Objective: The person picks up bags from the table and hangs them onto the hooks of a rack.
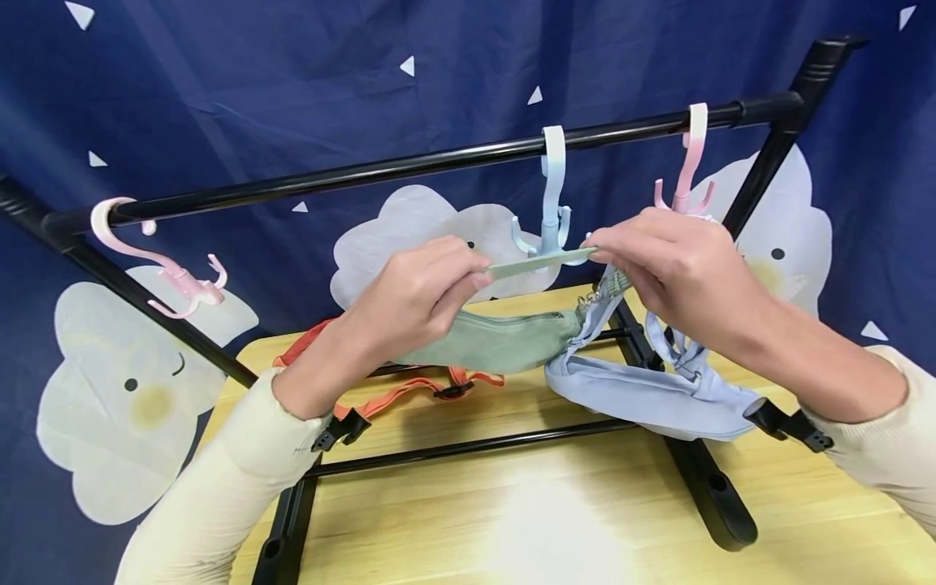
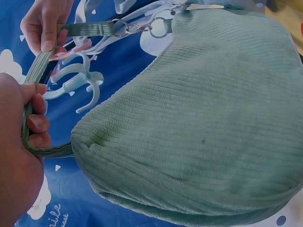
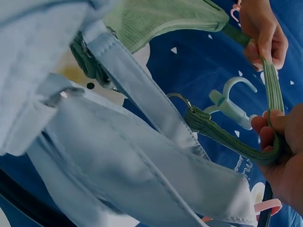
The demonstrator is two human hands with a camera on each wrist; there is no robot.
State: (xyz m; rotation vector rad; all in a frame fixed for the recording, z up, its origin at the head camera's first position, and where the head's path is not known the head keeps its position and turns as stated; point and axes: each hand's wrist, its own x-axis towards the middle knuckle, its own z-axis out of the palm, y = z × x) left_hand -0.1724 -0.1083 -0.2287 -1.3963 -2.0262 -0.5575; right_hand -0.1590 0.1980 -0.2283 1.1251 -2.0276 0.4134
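Between my two hands a green corduroy shoulder bag (image 2: 199, 109) hangs by its strap (image 1: 537, 263). My left hand (image 1: 409, 296) pinches the strap's left part between thumb and fingers. The right hand (image 1: 676, 272) pinches it farther right, so the stretch between them is taut. Right behind the strap, a light blue multi-prong hook (image 1: 553, 195) hangs from the black rail; the strap overlaps its lower prongs in the head view. In the left wrist view metal rings (image 2: 137, 29) join the strap to the bag. A light blue bag (image 1: 651, 394) hangs just below my right hand.
The black rack's rail (image 1: 351, 172) crosses the view. A pink hook (image 1: 183, 280) hangs at its left, another pink hook (image 1: 687, 166) at its right. An orange strap with a black buckle (image 1: 453, 390) lies low behind the green bag. Below is a wooden table (image 1: 439, 512).
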